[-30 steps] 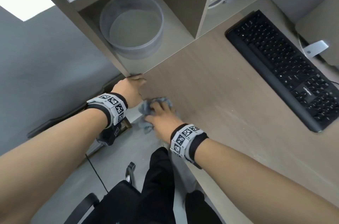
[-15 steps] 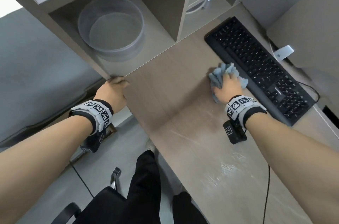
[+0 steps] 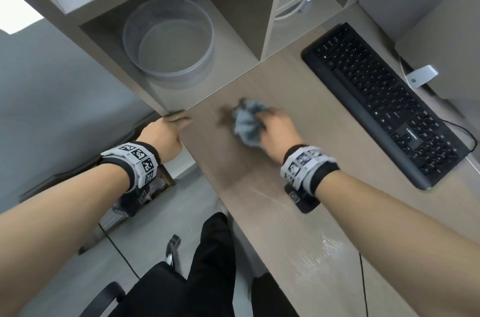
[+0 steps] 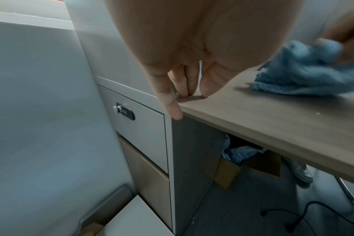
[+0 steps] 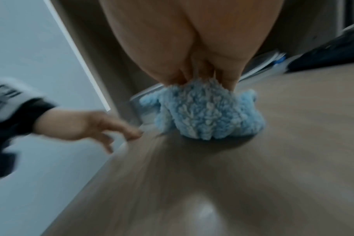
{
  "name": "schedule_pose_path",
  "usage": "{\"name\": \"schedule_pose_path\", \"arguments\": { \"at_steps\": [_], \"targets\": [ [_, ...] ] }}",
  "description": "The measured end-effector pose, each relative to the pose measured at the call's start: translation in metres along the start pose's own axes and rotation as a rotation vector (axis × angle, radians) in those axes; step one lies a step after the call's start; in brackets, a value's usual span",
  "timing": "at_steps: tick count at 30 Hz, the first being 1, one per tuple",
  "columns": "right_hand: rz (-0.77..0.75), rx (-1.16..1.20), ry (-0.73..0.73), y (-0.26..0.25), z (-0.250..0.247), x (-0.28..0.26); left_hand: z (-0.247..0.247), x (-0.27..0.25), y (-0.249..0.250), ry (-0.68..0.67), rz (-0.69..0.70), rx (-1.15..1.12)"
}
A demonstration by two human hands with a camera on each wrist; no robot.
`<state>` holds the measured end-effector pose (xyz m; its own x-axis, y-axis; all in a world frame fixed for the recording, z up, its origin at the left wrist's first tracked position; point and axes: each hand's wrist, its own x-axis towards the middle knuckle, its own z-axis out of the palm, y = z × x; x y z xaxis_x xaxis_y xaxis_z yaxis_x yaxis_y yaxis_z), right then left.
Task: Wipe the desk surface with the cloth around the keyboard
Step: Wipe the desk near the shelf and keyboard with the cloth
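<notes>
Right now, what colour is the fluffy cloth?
Light blue cloth, clearest in the right wrist view.

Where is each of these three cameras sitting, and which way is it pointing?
Head: worn on the head, looking down at the desk, keyboard, both forearms and hands.
Left wrist: looks along the left hand, whose fingertips rest on the desk corner above a drawer.
Right wrist: looks along the right hand, which grips the cloth on the desk.
Shared: all three show the cloth and desk.
</notes>
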<state>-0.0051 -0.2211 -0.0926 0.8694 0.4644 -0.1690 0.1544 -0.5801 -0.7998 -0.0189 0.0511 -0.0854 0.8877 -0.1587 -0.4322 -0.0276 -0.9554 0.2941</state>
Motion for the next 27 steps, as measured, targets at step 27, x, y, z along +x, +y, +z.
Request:
{"name": "schedule_pose_path", "arguments": {
  "at_steps": [27],
  "targets": [
    [0.447,-0.343,0.149,0.002,0.006,-0.007,0.014,-0.014,-0.018,0.154,-0.071,-0.114]
  ]
}}
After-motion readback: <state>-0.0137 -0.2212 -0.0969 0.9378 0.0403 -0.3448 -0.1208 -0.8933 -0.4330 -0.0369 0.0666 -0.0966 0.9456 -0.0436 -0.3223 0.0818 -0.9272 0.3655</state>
